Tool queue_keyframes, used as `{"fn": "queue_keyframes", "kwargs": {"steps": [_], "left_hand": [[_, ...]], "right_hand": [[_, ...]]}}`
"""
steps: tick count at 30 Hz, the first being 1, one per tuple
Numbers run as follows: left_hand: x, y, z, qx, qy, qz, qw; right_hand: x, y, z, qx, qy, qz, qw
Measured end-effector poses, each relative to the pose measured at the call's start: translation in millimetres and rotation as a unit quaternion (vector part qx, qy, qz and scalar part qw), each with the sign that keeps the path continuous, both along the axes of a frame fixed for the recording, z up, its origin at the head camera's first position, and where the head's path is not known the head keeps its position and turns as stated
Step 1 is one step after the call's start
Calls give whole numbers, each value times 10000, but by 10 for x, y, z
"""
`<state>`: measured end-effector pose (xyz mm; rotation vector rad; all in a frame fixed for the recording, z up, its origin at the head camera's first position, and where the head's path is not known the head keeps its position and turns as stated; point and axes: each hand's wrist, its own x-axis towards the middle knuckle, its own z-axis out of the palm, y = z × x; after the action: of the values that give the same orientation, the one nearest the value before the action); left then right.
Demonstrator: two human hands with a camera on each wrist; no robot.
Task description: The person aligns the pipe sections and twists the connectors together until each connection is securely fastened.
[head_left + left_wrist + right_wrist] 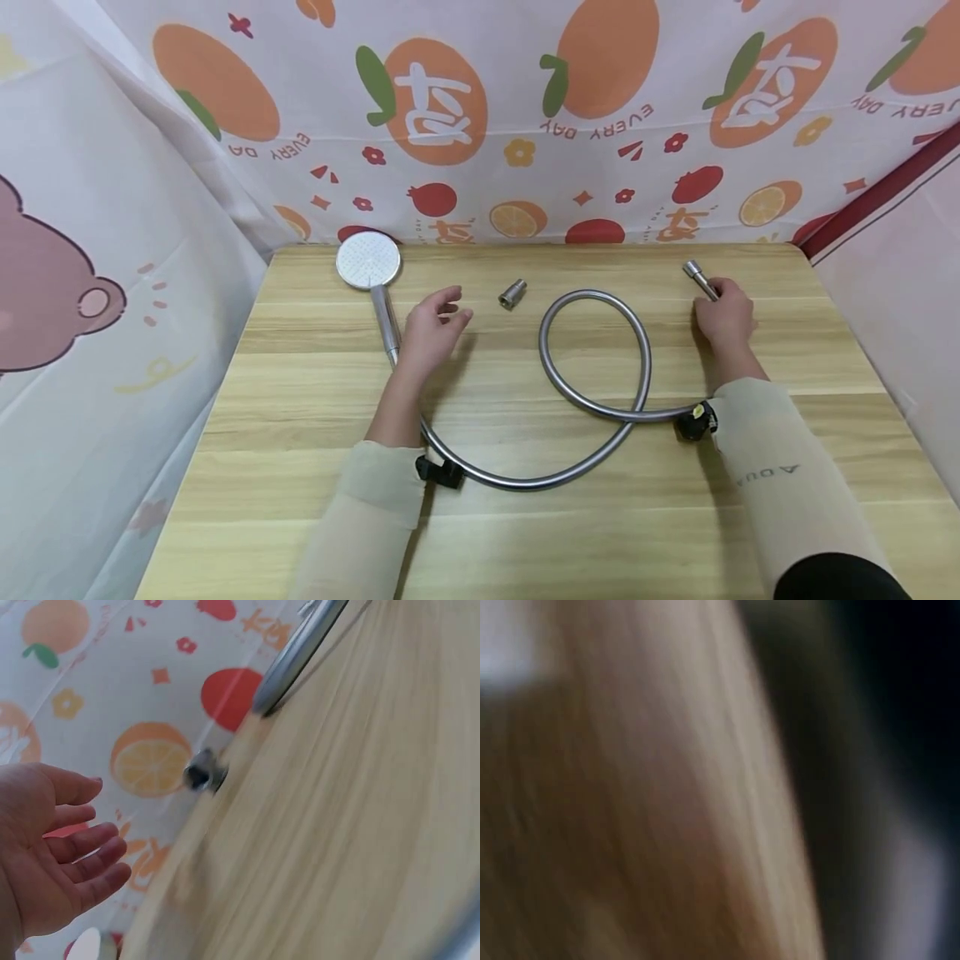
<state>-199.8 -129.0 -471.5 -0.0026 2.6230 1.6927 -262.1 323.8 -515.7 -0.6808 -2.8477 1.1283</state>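
In the head view, my right hand (726,315) grips the metal end of a shower hose (701,279) near the table's right side. The grey flexible shower hose (645,358) makes a loop mid-table and passes under the right wrist, where part of it is hidden. At the left, its other end meets the handle of a round shower head (368,260), which lies face up. My left hand (437,329) hovers beside that handle with fingers loosely bent and nothing in them. A small metal threaded fitting (513,294) lies right of it, also seen ahead of the left hand (64,851) in the left wrist view.
Everything lies on a light wooden table (300,500). A fruit-print cloth (525,108) hangs along its back edge, and another printed cloth (112,250) hangs at the left. The right wrist view is too blurred to make out objects.
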Motion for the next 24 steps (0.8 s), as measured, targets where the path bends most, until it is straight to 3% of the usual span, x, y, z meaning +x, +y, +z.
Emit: {"fn": "queue_keyframes", "kwargs": {"steps": [7,16,24], "left_hand": [[-129,377,-98,677,-316,-121,9971],[-336,745,-293,389,-186,510,9978],[-436,841,-363,171,-79,799,9966]], "right_hand": [[60,-111,-60,-82,434,-666,9968],[59,-187,-108,-130,842,-1150,9897],[73,-259,-100,-500,904,-1177,9877]]}}
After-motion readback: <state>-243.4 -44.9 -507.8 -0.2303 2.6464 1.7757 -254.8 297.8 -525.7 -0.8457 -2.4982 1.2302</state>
